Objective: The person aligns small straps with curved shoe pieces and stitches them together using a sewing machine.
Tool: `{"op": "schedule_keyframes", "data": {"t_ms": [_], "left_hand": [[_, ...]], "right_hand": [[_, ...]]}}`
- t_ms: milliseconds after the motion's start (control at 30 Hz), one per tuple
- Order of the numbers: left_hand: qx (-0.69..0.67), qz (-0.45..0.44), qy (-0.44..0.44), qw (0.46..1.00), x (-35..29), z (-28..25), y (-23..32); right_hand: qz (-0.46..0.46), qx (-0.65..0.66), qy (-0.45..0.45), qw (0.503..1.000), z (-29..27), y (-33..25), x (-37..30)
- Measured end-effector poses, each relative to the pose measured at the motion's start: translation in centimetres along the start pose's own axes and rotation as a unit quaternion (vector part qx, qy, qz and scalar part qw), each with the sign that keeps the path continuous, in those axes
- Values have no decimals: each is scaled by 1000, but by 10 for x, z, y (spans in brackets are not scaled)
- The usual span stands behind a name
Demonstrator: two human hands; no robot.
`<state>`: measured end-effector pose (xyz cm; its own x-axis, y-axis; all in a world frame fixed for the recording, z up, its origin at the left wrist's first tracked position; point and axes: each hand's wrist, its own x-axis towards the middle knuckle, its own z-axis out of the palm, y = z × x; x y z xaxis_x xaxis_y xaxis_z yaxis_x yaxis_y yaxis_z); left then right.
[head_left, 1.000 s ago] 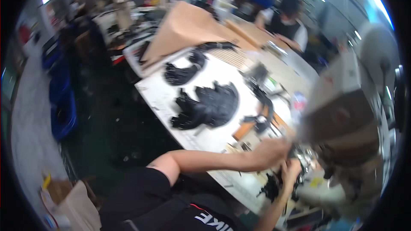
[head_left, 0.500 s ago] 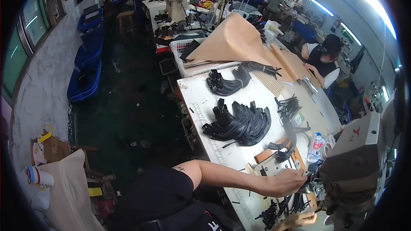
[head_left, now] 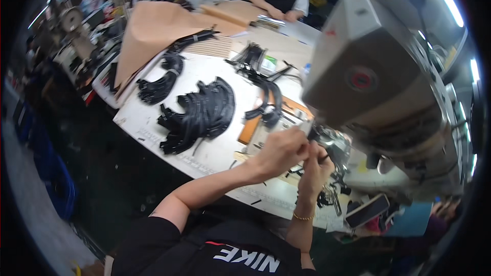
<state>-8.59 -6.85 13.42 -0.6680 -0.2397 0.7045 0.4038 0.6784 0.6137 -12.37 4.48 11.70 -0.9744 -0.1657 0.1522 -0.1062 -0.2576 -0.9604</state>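
Observation:
My left hand is closed, its fingertips pinched together beside the needle area of a large grey sewing machine. What it pinches is hidden. Touching or nearly touching it, my right hand has its fingers curled in, and a short dark end of something thin shows at them. Blur keeps me from telling what it is. Left of the hands, a few curved black strips lie across an orange-brown board. A large fanned bundle of black strips rests farther left on the white table.
Behind the fanned bundle lies a tied black bundle, near brown paper. A person sits across the table. A dark phone-like slab sits below the machine. Blue bins stand at far left.
My view has swung to the right, so the table appears farther left. My right hand has come up from the lower edge to beside my left, which stays by the machine.

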Motion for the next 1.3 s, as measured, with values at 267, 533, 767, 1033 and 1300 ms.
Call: {"op": "schedule_keyframes", "data": {"t_ms": [267,533,767,1033,1300], "left_hand": [[2,-56,71,996,-1,14,8],[-104,-169,-61,978,4,-8,18],[-139,-176,-102,969,2,-9,10],[-405,-375,-130,824,14,-11,6],[-382,-356,-104,846,13,-3,-6]], "right_hand": [[-75,-26,12,997,0,1,3],[-171,-314,-49,933,-30,-29,0],[-123,-323,-80,935,-27,-39,-2],[-89,-235,-75,965,-29,-30,2],[-80,-210,-78,971,-34,-22,7]]}}
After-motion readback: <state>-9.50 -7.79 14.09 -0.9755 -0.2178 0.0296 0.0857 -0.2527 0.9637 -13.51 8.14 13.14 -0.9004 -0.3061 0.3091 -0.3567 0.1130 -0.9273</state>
